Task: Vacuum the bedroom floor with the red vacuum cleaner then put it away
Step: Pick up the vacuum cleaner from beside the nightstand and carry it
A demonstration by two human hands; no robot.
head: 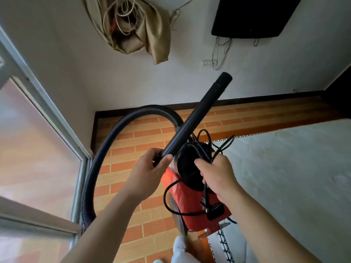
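Observation:
The red vacuum cleaner (pixel 191 209) hangs off the floor in the middle of the view, its black round top (pixel 188 164) facing me. My right hand (pixel 216 175) grips the bundled black power cord (pixel 204 194) at the vacuum's top; the plug dangles below the fist. My left hand (pixel 150 166) grips the lower end of the black rigid wand (pixel 197 114), which points up and to the right. The ribbed black hose (pixel 106 149) arcs from the wand's base down along the left.
Orange brick-pattern floor (pixel 144 133) runs below. A glass sliding door (pixel 38 149) stands on the left, a grey mattress (pixel 294 168) on the right. A tied-up beige curtain (pixel 136 25) and a wall-mounted black screen (pixel 252 16) hang on the far wall.

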